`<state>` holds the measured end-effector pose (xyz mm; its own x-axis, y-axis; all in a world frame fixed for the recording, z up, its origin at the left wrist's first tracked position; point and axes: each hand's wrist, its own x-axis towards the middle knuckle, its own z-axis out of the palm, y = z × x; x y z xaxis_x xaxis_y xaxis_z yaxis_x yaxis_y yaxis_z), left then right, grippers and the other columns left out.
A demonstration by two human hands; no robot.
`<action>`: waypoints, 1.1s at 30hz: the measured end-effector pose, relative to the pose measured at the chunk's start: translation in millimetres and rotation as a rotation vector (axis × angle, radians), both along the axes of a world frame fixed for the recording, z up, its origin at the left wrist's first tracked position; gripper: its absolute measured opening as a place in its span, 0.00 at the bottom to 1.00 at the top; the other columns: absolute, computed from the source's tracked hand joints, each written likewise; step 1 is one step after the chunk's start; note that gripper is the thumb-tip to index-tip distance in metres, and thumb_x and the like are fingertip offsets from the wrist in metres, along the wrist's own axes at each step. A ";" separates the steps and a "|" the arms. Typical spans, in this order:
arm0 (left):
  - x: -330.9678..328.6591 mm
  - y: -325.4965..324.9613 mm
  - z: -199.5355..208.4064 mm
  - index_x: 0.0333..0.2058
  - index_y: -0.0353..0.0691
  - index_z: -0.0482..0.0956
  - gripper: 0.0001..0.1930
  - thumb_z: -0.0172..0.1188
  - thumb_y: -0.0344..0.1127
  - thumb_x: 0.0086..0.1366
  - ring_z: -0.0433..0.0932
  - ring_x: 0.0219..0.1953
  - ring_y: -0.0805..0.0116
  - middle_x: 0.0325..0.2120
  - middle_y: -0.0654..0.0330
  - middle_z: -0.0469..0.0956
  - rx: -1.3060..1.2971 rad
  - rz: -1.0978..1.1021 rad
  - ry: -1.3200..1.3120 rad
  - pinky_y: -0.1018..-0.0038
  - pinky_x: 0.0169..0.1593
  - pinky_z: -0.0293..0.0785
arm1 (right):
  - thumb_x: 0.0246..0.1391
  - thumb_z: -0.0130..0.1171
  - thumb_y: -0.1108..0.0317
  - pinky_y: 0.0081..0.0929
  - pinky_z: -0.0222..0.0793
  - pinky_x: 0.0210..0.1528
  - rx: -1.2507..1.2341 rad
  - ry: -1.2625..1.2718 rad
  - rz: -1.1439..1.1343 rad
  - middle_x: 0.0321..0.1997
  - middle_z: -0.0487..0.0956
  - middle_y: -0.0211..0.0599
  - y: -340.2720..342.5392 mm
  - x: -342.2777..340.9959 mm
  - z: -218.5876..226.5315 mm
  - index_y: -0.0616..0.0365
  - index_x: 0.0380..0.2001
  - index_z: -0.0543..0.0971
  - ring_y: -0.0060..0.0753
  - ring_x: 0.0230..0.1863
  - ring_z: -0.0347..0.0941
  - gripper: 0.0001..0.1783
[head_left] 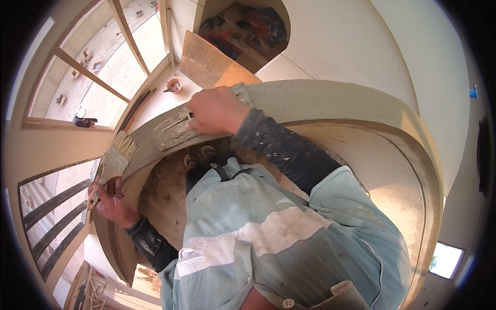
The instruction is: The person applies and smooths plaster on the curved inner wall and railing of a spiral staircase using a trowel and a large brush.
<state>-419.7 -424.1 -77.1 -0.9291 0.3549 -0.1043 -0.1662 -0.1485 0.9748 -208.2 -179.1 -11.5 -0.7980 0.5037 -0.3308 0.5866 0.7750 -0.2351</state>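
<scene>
My right hand [218,110] is closed on the handle of a plaster-smeared trowel [175,133], whose flat blade lies against the curved grey plastered band [330,98]. This band arches around in front of me and down both sides. On the left side, my left hand [114,205] grips the handle of a wide flat brush [120,155]. The brush's pale bristles point up, close to the band's left part. Plaster spots mark the dark right sleeve [284,150].
Beyond the band are an orange bucket [179,82] with tools, a brown board [206,59] and a dark opening [248,36] with stored things. Thin dark rods [137,109] lie near the framed window [77,124]. Dark bars [57,222] cross the lower-left opening.
</scene>
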 end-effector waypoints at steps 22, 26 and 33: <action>-25.1 28.3 -106.2 0.44 0.36 0.67 0.12 0.59 0.32 0.67 0.80 0.34 0.68 0.36 0.57 0.75 0.104 0.049 -0.165 0.72 0.35 0.84 | 0.54 0.59 0.49 0.43 0.70 0.40 0.123 0.057 -0.024 0.33 0.80 0.48 25.7 7.0 4.4 0.58 0.36 0.80 0.53 0.37 0.76 0.22; -53.1 -35.6 -94.9 0.45 0.33 0.68 0.12 0.56 0.32 0.69 0.80 0.35 0.65 0.37 0.54 0.75 0.023 0.274 -0.100 0.69 0.39 0.85 | 0.55 0.57 0.46 0.46 0.72 0.37 0.094 0.017 0.128 0.30 0.80 0.51 -1.6 -99.6 -63.6 0.60 0.32 0.80 0.54 0.36 0.78 0.24; -55.5 -103.6 -94.2 0.46 0.28 0.69 0.15 0.55 0.36 0.70 0.80 0.40 0.61 0.42 0.49 0.75 -0.034 0.457 -0.063 0.69 0.43 0.84 | 0.48 0.55 0.61 0.42 0.76 0.38 -0.036 0.028 0.246 0.30 0.82 0.46 -64.5 -216.5 -132.8 0.57 0.28 0.83 0.48 0.36 0.81 0.13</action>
<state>-475.2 -527.7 -171.3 -0.9809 -0.0946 -0.1698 -0.1498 -0.1887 0.9705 -424.7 -243.6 -144.3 -0.9042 0.2813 -0.3212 0.3741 0.8846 -0.2784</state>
